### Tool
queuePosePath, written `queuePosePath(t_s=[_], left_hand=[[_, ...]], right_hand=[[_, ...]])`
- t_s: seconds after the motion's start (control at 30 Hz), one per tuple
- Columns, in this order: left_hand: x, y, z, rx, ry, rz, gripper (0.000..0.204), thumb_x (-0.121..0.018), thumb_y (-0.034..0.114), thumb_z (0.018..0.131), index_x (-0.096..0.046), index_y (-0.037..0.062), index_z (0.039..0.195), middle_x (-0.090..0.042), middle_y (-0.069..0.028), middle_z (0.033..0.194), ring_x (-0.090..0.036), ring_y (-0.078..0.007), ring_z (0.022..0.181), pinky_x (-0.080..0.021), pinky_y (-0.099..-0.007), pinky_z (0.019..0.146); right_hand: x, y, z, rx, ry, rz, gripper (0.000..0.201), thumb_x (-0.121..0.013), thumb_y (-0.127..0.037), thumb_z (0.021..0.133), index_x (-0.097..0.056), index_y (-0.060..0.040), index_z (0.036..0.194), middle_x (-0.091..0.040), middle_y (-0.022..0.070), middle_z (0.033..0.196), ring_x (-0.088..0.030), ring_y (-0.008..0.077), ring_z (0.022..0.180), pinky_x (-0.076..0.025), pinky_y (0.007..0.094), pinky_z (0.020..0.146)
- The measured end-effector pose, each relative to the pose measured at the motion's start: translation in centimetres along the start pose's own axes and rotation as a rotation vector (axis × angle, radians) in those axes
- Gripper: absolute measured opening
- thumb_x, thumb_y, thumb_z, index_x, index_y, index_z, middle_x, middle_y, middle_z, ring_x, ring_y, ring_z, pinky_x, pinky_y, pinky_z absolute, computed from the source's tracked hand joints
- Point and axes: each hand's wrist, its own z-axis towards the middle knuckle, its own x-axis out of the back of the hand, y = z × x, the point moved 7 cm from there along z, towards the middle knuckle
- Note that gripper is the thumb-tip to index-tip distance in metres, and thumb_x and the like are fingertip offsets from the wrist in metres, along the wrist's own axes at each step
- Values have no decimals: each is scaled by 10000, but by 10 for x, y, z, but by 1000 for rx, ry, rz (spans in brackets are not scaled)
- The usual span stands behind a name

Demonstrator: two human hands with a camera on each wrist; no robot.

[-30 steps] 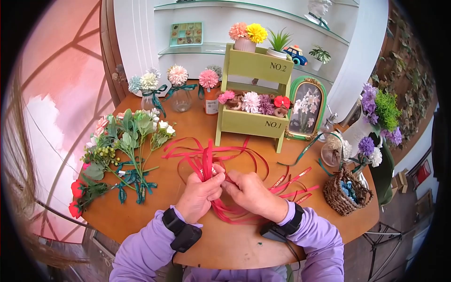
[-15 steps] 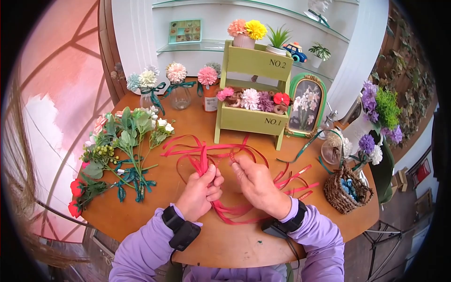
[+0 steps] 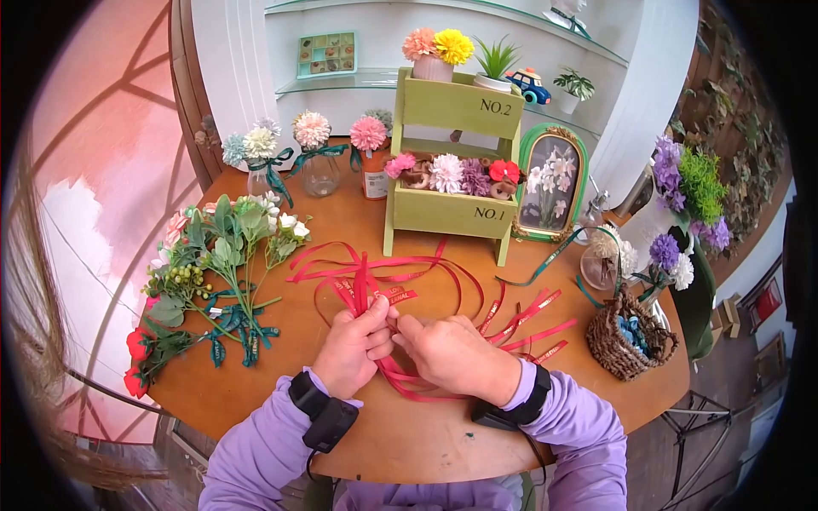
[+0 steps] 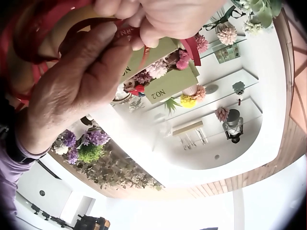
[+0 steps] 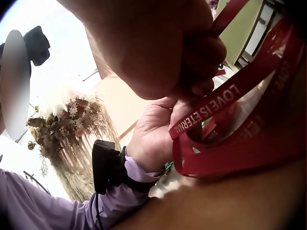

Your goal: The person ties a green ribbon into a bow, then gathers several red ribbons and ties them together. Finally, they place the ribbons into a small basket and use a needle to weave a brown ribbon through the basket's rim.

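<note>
My left hand [image 3: 354, 347] grips a bundle of red ribbon [image 3: 361, 289], whose loops stand up above the thumb. Close against it, my right hand [image 3: 456, 353] pinches a strand of the same ribbon with thumb and curled finger. In the left wrist view, the right hand [image 4: 79, 88] meets the left hand [image 4: 168, 17] at a narrow red strip. White lettering, "LOVE IS ETERNAL", shows on the ribbon [image 5: 216, 112] in the right wrist view. Long loops and several cut-looking tails spread over the wooden table [image 3: 409, 443] behind and beside both hands.
Artificial flower stems [image 3: 226, 264] tied with teal ribbon lie at the left. A green two-tier stand [image 3: 452, 213] is behind the hands, with a green-framed flower picture [image 3: 550, 183] beside it. A woven basket [image 3: 618, 358] sits at the right edge. Flower vases [image 3: 319, 177] line the back.
My right hand moved away from the left with a strand, then came back against it. A short lettered ribbon end now sticks out rightward above the left hand.
</note>
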Motion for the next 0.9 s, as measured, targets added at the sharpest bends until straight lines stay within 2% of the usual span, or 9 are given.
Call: queuePosePath(t_s=[0.17,0.23,0.43,0.53,0.6,0.67,0.73,0.77,0.9], left_hand=[[-7,2,2,-61,2,-89,287,-496,296,1027,-580,84,853,-543,24,846,-405,-53,640,-361,-212,578],[-1,8,1,-178,149,141,294,-477,315,1034,-549,99,848,-583,-8,956,-453,-83,783,-396,-242,726],[-14,20,0,-307,12,154,282,-425,322,1051,-508,113,881,-612,-53,1103,-489,-102,992,-386,-292,895],[-16,20,-4,-270,78,173,316,-400,336,1055,-479,103,857,-586,-87,1253,-502,-123,1079,-385,-321,987],[-24,21,-6,-248,32,100,324,-392,344,1054,-468,98,857,-564,-96,1297,-506,-135,1097,-375,-336,1022],[-27,19,-6,-221,-12,27,333,-383,351,1054,-456,93,856,-542,-105,1341,-510,-146,1116,-364,-350,1057],[-25,19,-4,-222,-41,32,343,-350,367,1056,-457,95,878,-555,-101,1320,-527,-175,1121,-361,-389,1080],[-28,19,-4,-218,-44,35,343,-350,367,1056,-457,95,878,-555,-101,1320,-527,-175,1121,-361,-389,1080],[-42,36,-9,-358,-67,102,365,-303,384,1060,-442,96,884,-635,-133,1142,-570,-231,1080,-352,-423,1097]], right_hand=[[6,4,-3,-24,15,-18,190,-596,-181,910,-543,-3,868,-611,164,762,-625,360,674,-496,458,556],[4,7,-5,-57,-15,-28,191,-606,-178,900,-548,0,867,-608,168,811,-627,357,734,-504,456,602],[18,14,-2,-115,198,-104,437,-729,-244,824,-549,26,1117,-610,196,961,-603,390,916,-495,445,781],[16,13,-4,-33,281,134,713,-788,-325,776,-449,39,1286,-605,225,1105,-596,394,1016,-483,429,867],[-21,17,-2,-274,-87,711,830,-822,-348,742,-392,37,1339,-571,248,1214,-557,395,1115,-445,433,948],[-30,14,-3,-286,-60,720,877,-842,-321,715,-368,34,1361,-567,256,1207,-534,412,1150,-437,445,956],[-29,12,-2,-245,-158,240,974,-860,-305,688,-301,20,1416,-542,244,1245,-495,407,1207,-400,459,1002],[-23,11,-1,-250,-154,242,974,-860,-305,688,-301,20,1416,-542,244,1245,-495,407,1207,-400,459,1002],[17,17,0,-212,203,169,1039,-891,-314,611,-302,9,1403,-539,180,1221,-464,368,1214,-329,478,1021]])
